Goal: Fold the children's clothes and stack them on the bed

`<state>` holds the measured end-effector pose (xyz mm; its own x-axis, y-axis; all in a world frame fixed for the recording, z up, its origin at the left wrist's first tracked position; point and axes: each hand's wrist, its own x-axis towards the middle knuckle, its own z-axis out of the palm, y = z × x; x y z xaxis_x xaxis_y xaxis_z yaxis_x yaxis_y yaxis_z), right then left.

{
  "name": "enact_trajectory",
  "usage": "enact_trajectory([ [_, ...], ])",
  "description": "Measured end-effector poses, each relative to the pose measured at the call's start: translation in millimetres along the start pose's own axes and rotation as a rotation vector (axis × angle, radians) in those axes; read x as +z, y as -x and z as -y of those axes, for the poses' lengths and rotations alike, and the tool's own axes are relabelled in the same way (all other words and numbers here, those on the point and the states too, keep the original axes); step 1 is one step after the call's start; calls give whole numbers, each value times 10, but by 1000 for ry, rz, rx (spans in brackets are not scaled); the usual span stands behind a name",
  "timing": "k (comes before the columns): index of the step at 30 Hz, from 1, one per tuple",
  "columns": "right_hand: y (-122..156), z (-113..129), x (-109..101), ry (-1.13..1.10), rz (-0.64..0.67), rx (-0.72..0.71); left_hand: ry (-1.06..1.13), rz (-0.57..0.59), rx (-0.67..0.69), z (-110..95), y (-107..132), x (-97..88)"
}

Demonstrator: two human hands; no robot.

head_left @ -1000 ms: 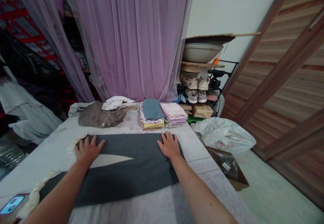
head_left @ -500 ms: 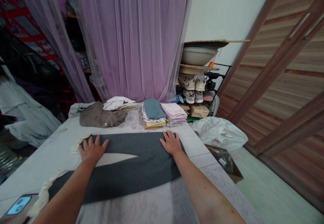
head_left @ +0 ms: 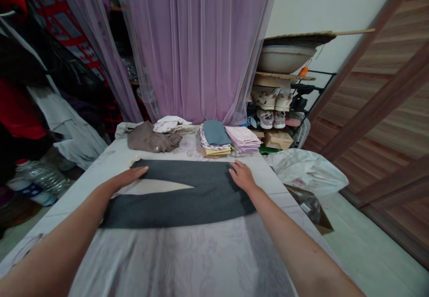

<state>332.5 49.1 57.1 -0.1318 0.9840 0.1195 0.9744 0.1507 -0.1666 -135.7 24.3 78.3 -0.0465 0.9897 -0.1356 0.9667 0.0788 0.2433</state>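
Both the left hand [head_left: 130, 177] (seen edge-on) and the right hand [head_left: 243, 176] are unclenched, resting at opposite ends of dark grey trousers [head_left: 187, 203] laid flat on the pale surface [head_left: 167, 261].

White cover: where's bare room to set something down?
Widest bare patch: the white cover on the near side of the gray trousers, between the forearms. A narrow strip separates trousers from folded stacks. Crowded: the far edge, with those stacks and brown clothing.

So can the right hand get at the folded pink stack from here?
Probably yes: the right hand rests at the end of the gray pants, and nothing visible stands between it and the pink stack just beyond.
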Motion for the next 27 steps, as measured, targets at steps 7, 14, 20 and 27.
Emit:
enact_trajectory([
  [7, 391, -431, -104, -28, -81, 326, 109, 316, 20, 393, 720, -285],
  [14, 584, -621, -2, -192, 58, 397, -23, 207, 27, 418, 890, -153],
  [20, 671, -579, 45, -259, -11, 362, -70, 167, 74, 388, 889, -113],
  [27, 748, -254, 23, -53, -71, 472, -178, 214, -78, 328, 575, -218],
])
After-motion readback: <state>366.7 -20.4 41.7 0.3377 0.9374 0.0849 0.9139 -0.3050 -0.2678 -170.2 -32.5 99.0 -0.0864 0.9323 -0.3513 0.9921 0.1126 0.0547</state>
